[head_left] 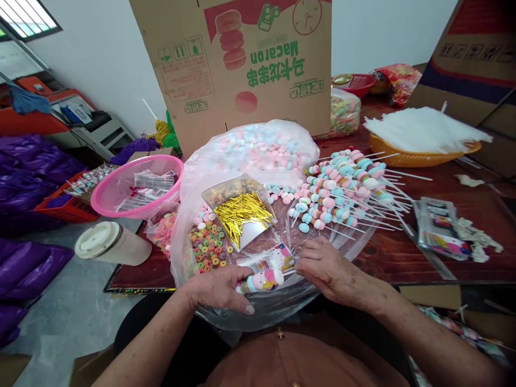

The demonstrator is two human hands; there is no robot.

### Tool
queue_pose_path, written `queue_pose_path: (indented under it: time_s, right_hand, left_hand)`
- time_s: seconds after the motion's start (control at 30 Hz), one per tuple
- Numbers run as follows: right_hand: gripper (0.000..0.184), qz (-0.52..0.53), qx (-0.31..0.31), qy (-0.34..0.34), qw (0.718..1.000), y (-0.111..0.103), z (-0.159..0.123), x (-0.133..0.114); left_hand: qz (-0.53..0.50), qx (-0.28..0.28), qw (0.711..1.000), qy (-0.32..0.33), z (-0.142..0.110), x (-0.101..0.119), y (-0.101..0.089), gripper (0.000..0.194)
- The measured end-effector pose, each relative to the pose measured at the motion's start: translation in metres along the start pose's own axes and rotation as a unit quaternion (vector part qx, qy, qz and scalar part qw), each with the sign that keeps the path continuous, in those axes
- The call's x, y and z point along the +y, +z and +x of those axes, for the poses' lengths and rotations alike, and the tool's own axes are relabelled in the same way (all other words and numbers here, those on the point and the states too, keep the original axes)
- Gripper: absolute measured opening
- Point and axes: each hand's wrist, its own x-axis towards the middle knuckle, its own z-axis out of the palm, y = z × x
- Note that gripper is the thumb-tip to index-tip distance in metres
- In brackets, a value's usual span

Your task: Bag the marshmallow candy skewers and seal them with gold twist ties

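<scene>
From my remote seat, I had the left hand (220, 287) curled round a candy skewer (262, 280) just on the near side of the tray (249, 234) of gold ties (242, 212), its thumb along the skewer's near side. A printed wrapper (284, 257) lay close behind the candies. My right hand (334, 269) was nearer the stick end, right of the tray, its fingers bent and close together; I could not tell whether they pinched the stick. Ring candies (207, 247) lay left of the tray, and a pile of skewers (342, 188) to its right. Behind it sat a clear bag (262, 145) of pink and blue candies, with a cardboard box (181, 70) farther back. Farther left of it were a pink basket (108, 185) and a lidded cup (133, 246).
</scene>
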Motion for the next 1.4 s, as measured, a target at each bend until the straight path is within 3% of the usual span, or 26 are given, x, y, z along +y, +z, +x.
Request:
queue_pose_path:
  time_s: [0.1,0.33,0.53,0.57,0.7,0.83,0.93,1.07,1.17,1.23,1.3,1.33,1.4]
  right_hand:
    - [0.023,0.004,0.001,-0.005,1.000,0.004,0.005,-0.008]
    - [0.021,-0.009,0.002,0.000,1.000,0.007,0.010,-0.008]
    - [0.015,0.020,-0.034,0.002,0.999,0.028,0.015,-0.016]
    - [0.016,0.032,-0.033,0.006,0.999,0.030,0.015,-0.015]
    - [0.024,0.083,-0.013,0.018,0.996,0.023,0.010,-0.005]
    - [0.026,0.097,0.016,0.010,0.995,0.009,0.009,0.004]
    - [0.026,0.087,0.023,0.000,0.996,0.008,0.014,0.005]
    - [0.026,0.057,-0.004,-0.011,0.998,0.011,0.023,0.003]
    - [0.021,0.054,-0.011,-0.019,0.998,0.013,0.027,0.004]
    - [0.016,0.078,0.057,0.026,0.995,0.017,0.028,0.005]
    - [0.018,0.139,0.150,0.142,0.968,0.024,0.026,0.003]
    - [0.023,0.195,0.168,0.204,0.944,0.029,0.025,-0.001]
    - [0.030,0.344,0.120,0.295,0.883,0.040,0.023,-0.010]
  left_hand:
    - [-0.053,-0.010,0.998,0.040,0.011,0.004,0.007,0.041]
    - [-0.020,0.022,0.998,0.052,0.031,0.014,0.019,0.041]
    - [-0.016,0.044,0.999,0.007,0.050,0.020,0.038,0.020]
    - [-0.040,0.051,0.998,0.010,0.049,0.020,0.037,0.023]
    - [-0.109,0.100,0.986,0.070,0.026,0.019,0.016,0.068]
    - [-0.053,0.048,0.997,0.037,0.000,0.014,0.005,0.038]
    - [-0.165,0.024,0.986,-0.007,0.000,0.009,0.022,0.041]
    - [-0.280,0.080,0.957,-0.015,0.010,0.004,0.049,0.040]
    - [-0.357,0.122,0.925,-0.028,0.016,0.002,0.058,0.037]
    - [-0.404,0.171,0.897,-0.047,0.019,0.003,0.059,0.032]
    - [-0.429,0.216,0.875,-0.063,0.021,0.003,0.059,0.030]
    - [-0.427,0.232,0.871,-0.066,0.022,0.003,0.058,0.031]
    - [-0.404,0.253,0.877,-0.057,0.025,0.002,0.058,0.034]
